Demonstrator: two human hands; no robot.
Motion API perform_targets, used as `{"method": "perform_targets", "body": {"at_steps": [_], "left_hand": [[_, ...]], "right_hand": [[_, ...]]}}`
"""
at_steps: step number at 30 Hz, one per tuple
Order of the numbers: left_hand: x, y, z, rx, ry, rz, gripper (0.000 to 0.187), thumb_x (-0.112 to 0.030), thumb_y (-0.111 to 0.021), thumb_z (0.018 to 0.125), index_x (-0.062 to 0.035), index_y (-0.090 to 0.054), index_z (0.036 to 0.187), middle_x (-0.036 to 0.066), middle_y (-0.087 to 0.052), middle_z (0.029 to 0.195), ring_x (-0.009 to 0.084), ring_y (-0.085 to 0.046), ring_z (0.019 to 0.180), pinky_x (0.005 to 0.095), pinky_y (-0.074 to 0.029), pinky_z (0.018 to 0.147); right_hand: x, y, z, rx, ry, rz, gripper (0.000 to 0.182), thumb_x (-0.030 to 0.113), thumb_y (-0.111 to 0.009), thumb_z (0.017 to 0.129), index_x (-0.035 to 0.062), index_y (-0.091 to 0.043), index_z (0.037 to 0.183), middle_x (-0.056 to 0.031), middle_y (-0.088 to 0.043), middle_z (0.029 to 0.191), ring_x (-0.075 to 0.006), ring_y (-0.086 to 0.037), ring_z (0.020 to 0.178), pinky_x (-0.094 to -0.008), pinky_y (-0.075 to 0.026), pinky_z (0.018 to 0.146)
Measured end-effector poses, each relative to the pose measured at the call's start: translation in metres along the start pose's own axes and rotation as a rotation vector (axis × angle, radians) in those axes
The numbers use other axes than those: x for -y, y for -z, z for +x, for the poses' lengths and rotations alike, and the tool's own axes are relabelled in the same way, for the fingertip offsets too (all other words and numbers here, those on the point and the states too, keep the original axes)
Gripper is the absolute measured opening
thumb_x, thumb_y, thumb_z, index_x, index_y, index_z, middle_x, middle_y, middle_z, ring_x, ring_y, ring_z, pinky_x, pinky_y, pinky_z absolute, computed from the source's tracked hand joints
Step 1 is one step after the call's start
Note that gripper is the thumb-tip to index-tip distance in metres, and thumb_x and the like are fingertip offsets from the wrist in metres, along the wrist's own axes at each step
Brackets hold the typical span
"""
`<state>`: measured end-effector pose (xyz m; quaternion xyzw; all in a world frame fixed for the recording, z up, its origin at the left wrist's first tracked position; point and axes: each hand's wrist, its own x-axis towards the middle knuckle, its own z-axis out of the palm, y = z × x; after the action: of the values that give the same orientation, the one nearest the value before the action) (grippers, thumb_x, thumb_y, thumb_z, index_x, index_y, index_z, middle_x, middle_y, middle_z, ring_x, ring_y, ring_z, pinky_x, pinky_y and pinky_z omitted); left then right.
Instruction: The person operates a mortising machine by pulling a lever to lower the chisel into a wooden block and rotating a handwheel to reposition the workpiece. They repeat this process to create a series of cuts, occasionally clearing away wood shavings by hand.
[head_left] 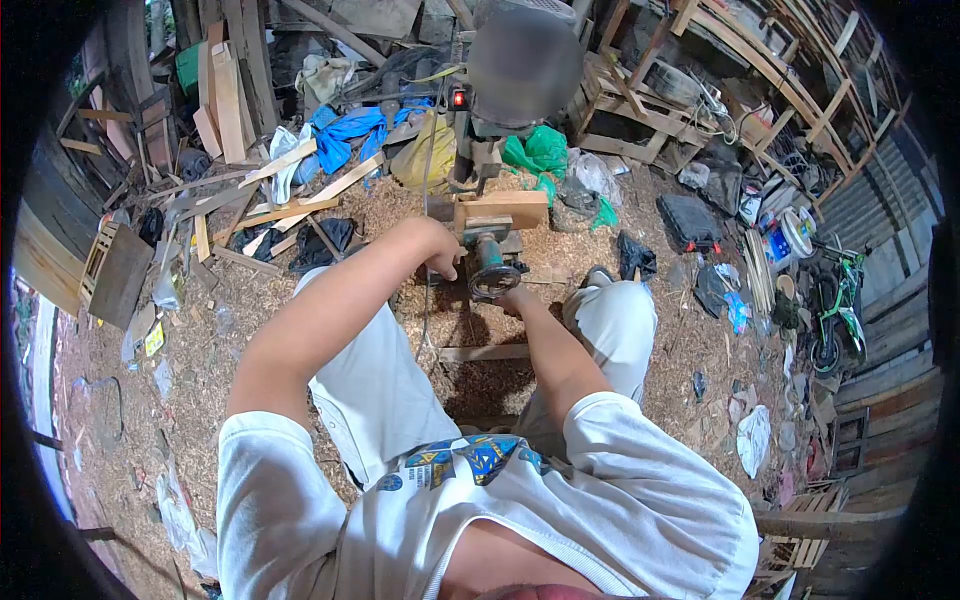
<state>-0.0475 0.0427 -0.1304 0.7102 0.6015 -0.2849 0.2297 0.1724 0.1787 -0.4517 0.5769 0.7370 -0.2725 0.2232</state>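
Observation:
Straight ahead of me is a blue-green metal cylinder [489, 250] with a round black handwheel [493, 281] at its near end. Wooden blocks [515, 208] sit just beyond it. My right hand [514, 299] is at the handwheel's lower right edge, its fingers mostly hidden by the rim. To the cylinder's left, my left hand [444, 255] hangs bent at the wrist with its fingers pointing down. The fingers look curled, but whatever they may hold is hidden. A dark cable [428, 300] runs down beside that hand.
Sawdust and wood scraps [285, 215] cover the ground. Behind the wheel are a lit red switch [459, 98], a blurred round shape [525, 65] and green plastic bags [540, 152]. A black case [688, 222] and a small green bike [838, 305] stand right.

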Motion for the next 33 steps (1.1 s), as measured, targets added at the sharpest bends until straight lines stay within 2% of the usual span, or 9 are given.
{"method": "perform_targets", "body": {"at_steps": [2,12,14,17,20,23,27,29,33], "left_hand": [[0.007,-0.008,0.016,0.001,-0.021,0.003,0.070,-0.063,-0.072,0.094,-0.0245,-0.064,0.152,0.008,-0.068,0.149,0.0326,-0.065,0.133,0.0489,-0.053,0.109],[0.000,0.000,0.000,0.000,-0.016,0.051,0.071,-0.063,-0.069,0.095,-0.0225,-0.062,0.153,0.008,-0.067,0.149,0.0327,-0.064,0.134,0.0503,-0.053,0.109],[-0.003,0.003,-0.001,0.016,-0.006,0.054,0.071,-0.063,-0.069,0.095,-0.0222,-0.062,0.153,0.008,-0.067,0.149,0.0329,-0.064,0.135,0.0502,-0.052,0.109],[0.000,0.001,-0.003,0.009,-0.020,0.049,0.070,-0.062,-0.069,0.096,-0.0215,-0.063,0.152,0.009,-0.067,0.149,0.0335,-0.064,0.134,0.0499,-0.053,0.109],[0.001,0.000,-0.003,-0.019,-0.040,0.034,0.067,-0.061,-0.069,0.096,-0.0216,-0.065,0.150,0.008,-0.069,0.147,0.0341,-0.065,0.133,0.0494,-0.053,0.108],[0.004,-0.001,0.005,-0.022,-0.039,0.026,0.066,-0.060,-0.070,0.096,-0.0222,-0.065,0.149,0.008,-0.070,0.144,0.0339,-0.067,0.130,0.0487,-0.054,0.107],[0.009,-0.004,0.022,-0.002,-0.031,0.014,0.065,-0.060,-0.071,0.095,-0.0225,-0.066,0.148,0.008,-0.072,0.141,0.0326,-0.068,0.128,0.0476,-0.055,0.106],[0.004,0.000,0.014,0.002,-0.030,0.004,0.064,-0.060,-0.071,0.095,-0.0221,-0.068,0.147,0.008,-0.072,0.140,0.0326,-0.069,0.127,0.0475,-0.055,0.105],[0.000,-0.001,0.023,0.016,-0.055,0.070,0.064,-0.061,-0.069,0.096,-0.0224,-0.068,0.147,0.007,-0.071,0.142,0.0326,-0.068,0.128,0.0482,-0.055,0.105]], "right_hand": [[-0.007,0.002,0.004,0.179,0.091,-0.072,0.071,0.070,-0.060,0.099,0.0112,-0.071,0.137,-0.0141,-0.074,0.134,-0.0345,-0.069,0.119,-0.0476,-0.055,0.099],[-0.002,-0.008,0.042,0.284,-0.051,-0.098,0.055,0.061,-0.071,0.097,0.0083,-0.075,0.111,-0.0109,-0.074,0.102,-0.0269,-0.063,0.083,-0.0462,-0.053,0.074],[0.000,-0.002,0.014,0.125,-0.087,0.117,0.029,0.025,-0.074,0.081,0.0061,-0.080,0.103,-0.0232,-0.077,0.112,-0.0359,-0.075,0.099,-0.0496,-0.058,0.087],[-0.013,-0.014,0.027,0.066,-0.002,0.327,0.028,0.022,-0.075,0.079,0.0058,-0.079,0.102,-0.0229,-0.077,0.107,-0.0377,-0.076,0.096,-0.0485,-0.059,0.083],[-0.022,-0.036,0.075,0.092,0.031,0.277,0.033,0.041,-0.079,0.095,0.0098,-0.071,0.101,-0.0114,-0.066,0.081,-0.0230,-0.053,0.063,-0.0408,-0.040,0.055],[-0.005,-0.027,0.053,0.046,-0.217,0.418,0.025,0.025,-0.079,0.083,0.0050,-0.080,0.098,-0.0182,-0.077,0.090,-0.0341,-0.074,0.079,-0.0460,-0.056,0.069],[0.011,0.020,-0.022,0.244,0.093,-0.216,0.034,0.040,-0.062,0.105,0.0089,-0.072,0.111,-0.0185,-0.068,0.087,-0.0295,-0.056,0.068,-0.0478,-0.045,0.063],[0.019,0.035,-0.050,0.331,-0.024,-0.063,0.052,0.054,-0.053,0.107,0.0129,-0.069,0.135,-0.0219,-0.073,0.123,-0.0307,-0.070,0.098,-0.0497,-0.055,0.085],[0.016,0.016,-0.035,0.191,-0.041,0.076,0.042,0.047,-0.070,0.095,0.0092,-0.077,0.113,-0.0169,-0.077,0.105,-0.0273,-0.072,0.089,-0.0486,-0.056,0.078]]}}
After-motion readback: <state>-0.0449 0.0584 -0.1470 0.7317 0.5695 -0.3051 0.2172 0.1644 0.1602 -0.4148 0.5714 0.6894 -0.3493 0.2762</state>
